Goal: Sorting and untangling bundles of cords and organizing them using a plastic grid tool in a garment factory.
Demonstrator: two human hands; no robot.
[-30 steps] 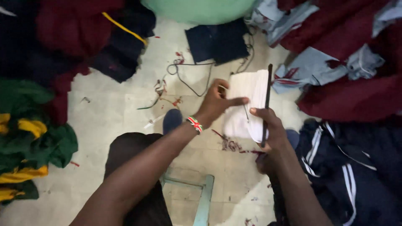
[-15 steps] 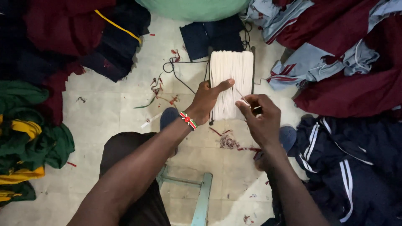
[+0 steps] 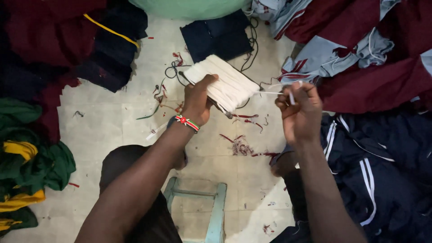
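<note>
Fingers of my left hand (image 3: 196, 101) grip bundle (image 3: 223, 82), now slanting down-right, earlier upright; right hand (image 3: 300, 111) pinches cord (image 3: 269, 93).

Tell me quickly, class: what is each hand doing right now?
Left hand: closed, gripping the bundle of white cord.
Right hand: closed, pinching the loose cord end pulled out from the bundle.

Cream-white cord bundle (image 3: 223, 83); red, white and green beaded wristband (image 3: 186, 123); white-striped navy garment (image 3: 378, 166) right; green-and-yellow clothes (image 3: 27, 166) left.
</note>
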